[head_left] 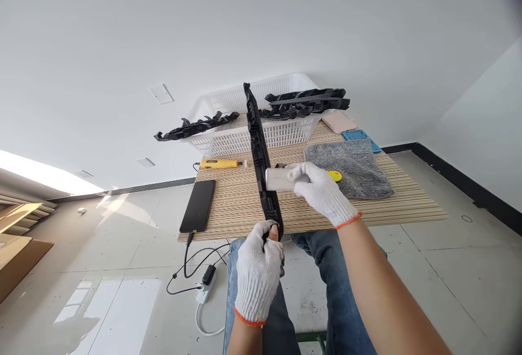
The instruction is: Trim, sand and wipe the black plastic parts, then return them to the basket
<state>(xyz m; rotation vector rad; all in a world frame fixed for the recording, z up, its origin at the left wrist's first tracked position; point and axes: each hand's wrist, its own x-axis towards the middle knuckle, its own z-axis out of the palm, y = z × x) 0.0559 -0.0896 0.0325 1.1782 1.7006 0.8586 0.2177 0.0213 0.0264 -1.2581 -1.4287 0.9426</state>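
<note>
Seemingly mid-work: long black plastic part (256,137) slants up over the counter (244,203) toward the white basket (244,137) holding more black parts (310,102), left hand (258,273) clenched on its near end, right hand (322,192) gripping a white block (278,179) against its lower stretch, so most of its length looks left to do.

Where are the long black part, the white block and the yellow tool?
long black part (258,145): head view, middle of its length.
white block (276,179): head view, its uncovered left end.
yellow tool (218,163): head view, middle of its body.
</note>
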